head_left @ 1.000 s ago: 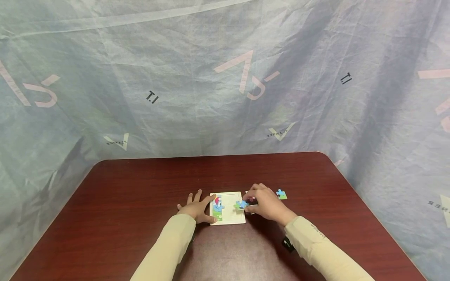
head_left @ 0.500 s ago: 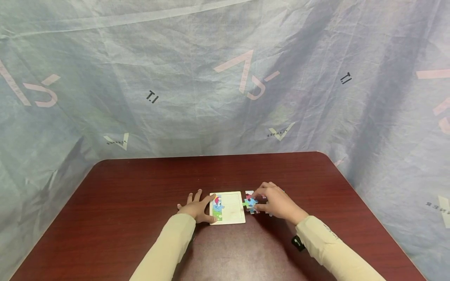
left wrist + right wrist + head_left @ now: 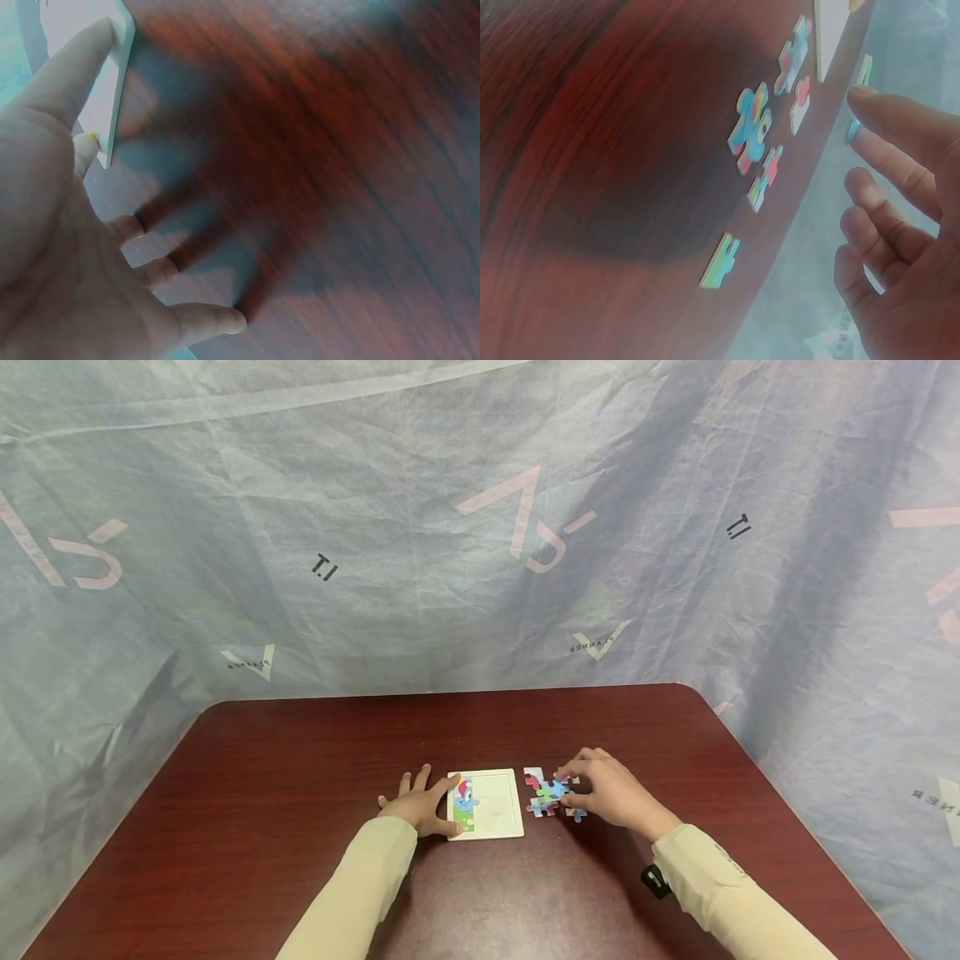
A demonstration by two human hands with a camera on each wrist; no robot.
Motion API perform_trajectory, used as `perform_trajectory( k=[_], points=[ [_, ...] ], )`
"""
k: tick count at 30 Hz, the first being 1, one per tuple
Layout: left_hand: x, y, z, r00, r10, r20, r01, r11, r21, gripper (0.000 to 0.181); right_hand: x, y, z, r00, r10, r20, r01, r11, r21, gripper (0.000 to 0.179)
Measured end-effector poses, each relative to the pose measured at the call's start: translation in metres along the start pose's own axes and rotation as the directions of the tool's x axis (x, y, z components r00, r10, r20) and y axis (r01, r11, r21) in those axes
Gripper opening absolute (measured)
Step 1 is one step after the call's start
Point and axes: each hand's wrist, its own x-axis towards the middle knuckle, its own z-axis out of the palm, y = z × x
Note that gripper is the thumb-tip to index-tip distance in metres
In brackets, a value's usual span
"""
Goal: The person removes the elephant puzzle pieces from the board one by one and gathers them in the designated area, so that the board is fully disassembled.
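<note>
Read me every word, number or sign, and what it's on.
"T.I", black, twice on the grey fabric curtain.
"PLANNER", mirrored, across pale V shapes on that curtain.
Large pink figures, same curtain: no certain reading.
Dark writing, cream fabric right sleeve: too small.
White mark, small black wrist device: too small.

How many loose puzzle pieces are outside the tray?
6: one held piece in the right hand; on the table, pink-blue piece and red-white piece nearest the tray, eye piece and red-blue piece beyond, green piece farthest. Others may be hidden.
</note>
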Motion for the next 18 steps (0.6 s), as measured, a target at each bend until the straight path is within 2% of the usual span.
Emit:
perform_trajectory(
  k=[18],
  points=[
    [-0.002,0.002,-0.001,1.0,-0.001,-0.002,0.001,1.0,-0.007,0.078,-0.017,0.027,-0.009,0.998,0.059,0.011,-0.059,0.998,0.011,0.025]
  ],
)
